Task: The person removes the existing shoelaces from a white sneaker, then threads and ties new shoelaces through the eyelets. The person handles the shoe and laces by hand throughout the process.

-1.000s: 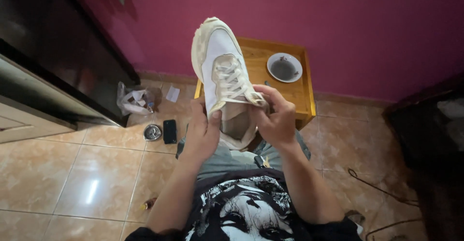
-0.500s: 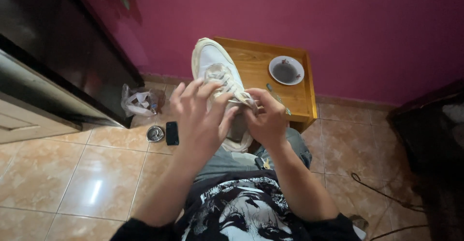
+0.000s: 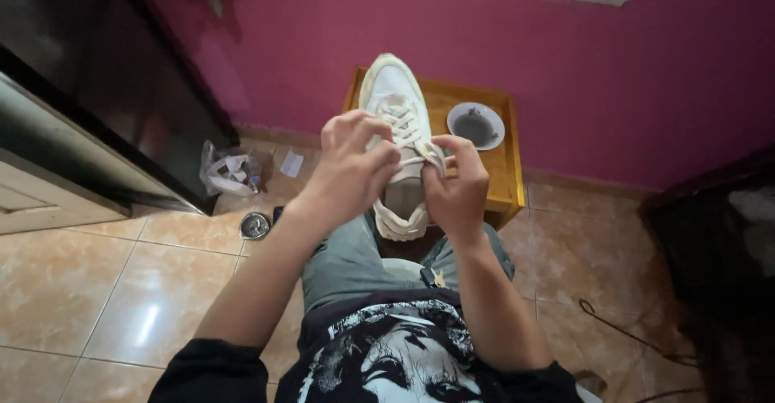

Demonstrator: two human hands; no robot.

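A white sneaker (image 3: 391,88) rests toe-away on my lap, its toe over a small wooden table (image 3: 510,178). My left hand (image 3: 349,167) is over the shoe's left side, fingers curled and pinching a white shoelace (image 3: 413,161) stretched across the tongue. My right hand (image 3: 458,185) grips the other end of that lace at the shoe's right side. Both hands cover the shoe's middle; its heel (image 3: 400,224) shows below them.
A white saucer with dark residue (image 3: 475,125) sits on the table by the pink wall. A crumpled plastic bag (image 3: 228,171), a round tin (image 3: 254,225) and a small dark object lie on the tiled floor at left. Dark cabinet at left, cable on floor at right.
The shoe has dropped lower and tilted away. My left hand came up from under the shoe onto its top and took hold of the lace; my right hand stayed on the lace.
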